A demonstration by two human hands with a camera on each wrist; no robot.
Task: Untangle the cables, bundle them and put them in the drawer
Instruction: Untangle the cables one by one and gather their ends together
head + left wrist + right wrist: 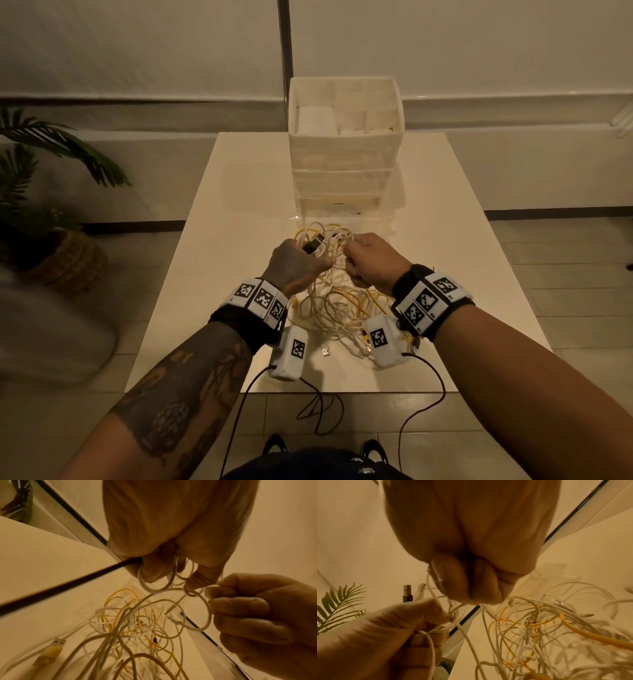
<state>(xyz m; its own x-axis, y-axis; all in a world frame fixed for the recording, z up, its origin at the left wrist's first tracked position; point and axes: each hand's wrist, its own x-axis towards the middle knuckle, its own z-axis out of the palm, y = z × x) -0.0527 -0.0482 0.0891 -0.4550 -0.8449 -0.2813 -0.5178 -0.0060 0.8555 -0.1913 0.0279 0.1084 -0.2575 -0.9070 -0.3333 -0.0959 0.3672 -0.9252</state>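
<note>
A tangle of white and yellow cables [339,308] lies on the middle of the white table [219,274]. My left hand [298,263] is raised over its far side, fingers curled round white cable loops [154,586]. A black USB plug [313,245] sticks up out of that fist, beside a white plug [421,589]. My right hand [370,260] is close beside it and pinches a white cable loop [205,615] that runs across to the left hand's loops. The strands hang from both hands into the tangle [530,626]. The white drawer unit [342,154] stands behind the cables.
The drawer unit's open top bin [346,102] holds white items. A loose USB plug [324,352] lies near the table's front edge. A potted palm [51,164] in a woven basket stands on the floor at the left. Black wrist-camera leads [318,411] hang over the front edge.
</note>
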